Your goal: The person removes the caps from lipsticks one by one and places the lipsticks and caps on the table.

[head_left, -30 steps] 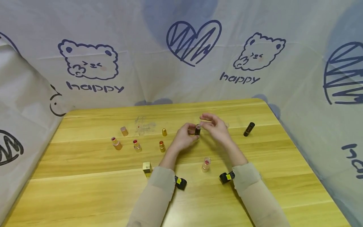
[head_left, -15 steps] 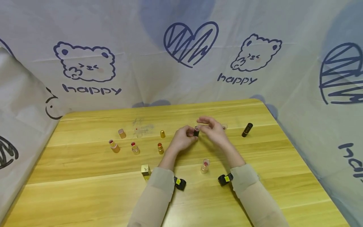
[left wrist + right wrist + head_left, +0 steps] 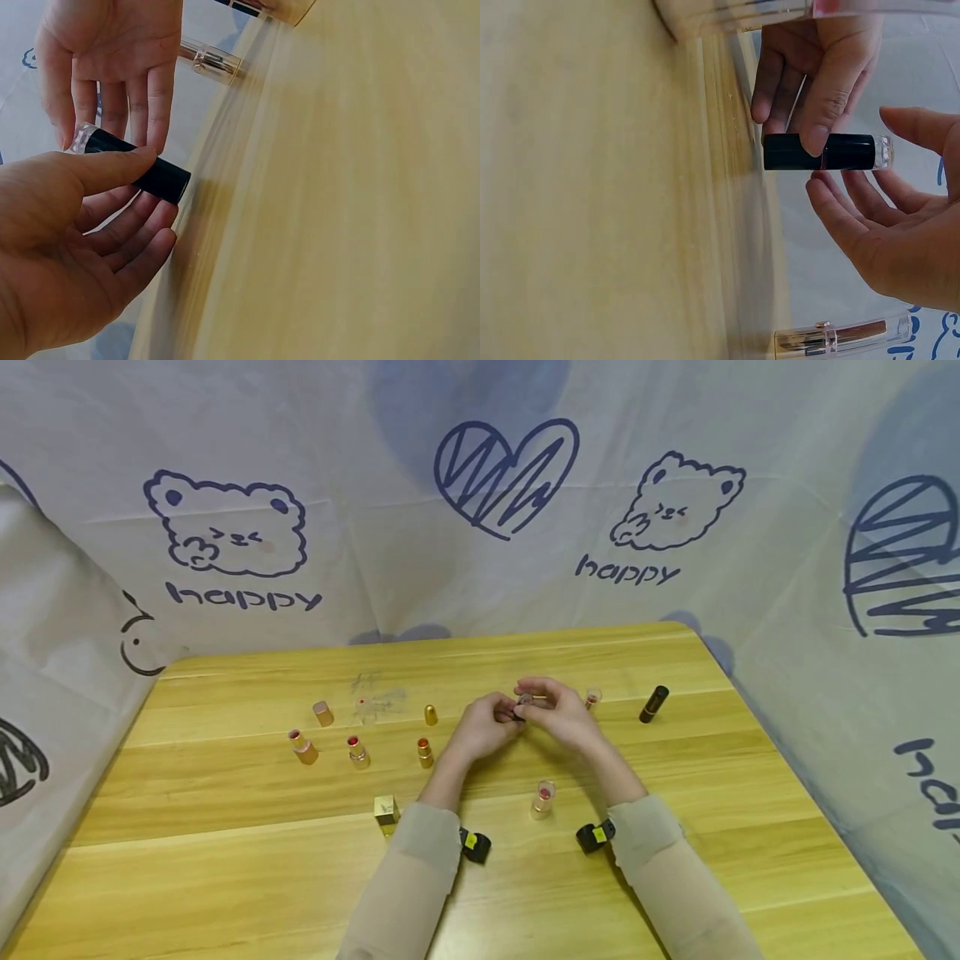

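A black lipstick tube (image 3: 791, 152) with a clear end is held by my left hand (image 3: 483, 728), its thumb across the tube and fingers underneath. My right hand (image 3: 561, 714) is around the clear end (image 3: 883, 152): in the right wrist view its thumb stands off to one side and its fingers lie below, curved but not gripping. From the head, the hands overlap much of the tube. Just beyond the right hand stands a clear-capped lipstick (image 3: 592, 700). Nearer the forearms stands another lipstick (image 3: 543, 800) with a clear cap.
Left of the hands are several uncapped lipsticks, among them an orange-red one (image 3: 425, 752), plus a gold cap (image 3: 431, 716) and a pinkish cap (image 3: 322, 713). A gold box-shaped piece (image 3: 386, 812) is beside the left sleeve. At right stands a black tube (image 3: 654, 704).
My right hand has shifted left and its thumb has come down over the tube's clear end. The lipstick behind that hand shows more now. My left hand keeps its hold.
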`<state>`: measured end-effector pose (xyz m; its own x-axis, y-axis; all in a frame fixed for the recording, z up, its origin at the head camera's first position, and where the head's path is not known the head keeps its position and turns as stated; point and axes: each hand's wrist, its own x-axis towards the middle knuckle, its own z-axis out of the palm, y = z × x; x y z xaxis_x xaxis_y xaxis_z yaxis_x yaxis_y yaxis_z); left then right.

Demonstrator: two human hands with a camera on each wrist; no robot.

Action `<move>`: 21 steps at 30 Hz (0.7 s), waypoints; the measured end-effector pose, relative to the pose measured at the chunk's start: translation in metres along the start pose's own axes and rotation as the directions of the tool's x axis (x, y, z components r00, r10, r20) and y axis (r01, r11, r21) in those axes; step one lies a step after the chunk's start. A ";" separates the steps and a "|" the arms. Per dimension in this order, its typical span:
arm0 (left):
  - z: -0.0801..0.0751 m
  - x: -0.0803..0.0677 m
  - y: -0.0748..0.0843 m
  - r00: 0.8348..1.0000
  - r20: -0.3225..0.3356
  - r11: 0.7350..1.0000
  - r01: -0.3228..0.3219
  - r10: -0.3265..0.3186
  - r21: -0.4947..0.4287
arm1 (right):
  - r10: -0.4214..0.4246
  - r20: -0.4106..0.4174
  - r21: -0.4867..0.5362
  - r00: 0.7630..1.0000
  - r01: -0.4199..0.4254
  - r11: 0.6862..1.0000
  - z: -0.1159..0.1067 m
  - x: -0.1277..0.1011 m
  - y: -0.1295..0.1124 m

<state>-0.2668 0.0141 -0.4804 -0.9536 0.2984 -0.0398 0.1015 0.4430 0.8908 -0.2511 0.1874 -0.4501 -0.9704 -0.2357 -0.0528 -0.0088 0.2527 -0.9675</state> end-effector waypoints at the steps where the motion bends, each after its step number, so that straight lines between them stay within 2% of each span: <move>1: 0.000 0.000 0.001 1.000 0.001 1.000 0.001 -0.001 0.002 | -0.002 -0.007 -0.002 1.000 0.002 1.000 0.000 0.000 0.000; 7: -0.001 -0.003 0.005 1.000 -0.003 1.000 0.004 -0.004 -0.005 | -0.019 -0.072 0.009 0.997 0.019 1.000 0.001 0.000 -0.001; 13: -0.001 -0.005 0.009 1.000 -0.029 1.000 -0.003 0.002 -0.027 | -0.005 -0.102 0.048 0.995 0.010 0.999 0.003 -0.001 -0.003; 21: -0.006 -0.008 0.019 0.997 -0.070 0.995 -0.038 0.032 -0.088 | -0.026 -0.151 0.111 0.988 0.043 0.993 0.003 -0.002 -0.007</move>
<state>-0.2585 0.0148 -0.4600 -0.9673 0.2529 0.0202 0.1123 0.3555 0.9279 -0.2481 0.1834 -0.4440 -0.9951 -0.0981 0.0104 -0.0238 0.1365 -0.9904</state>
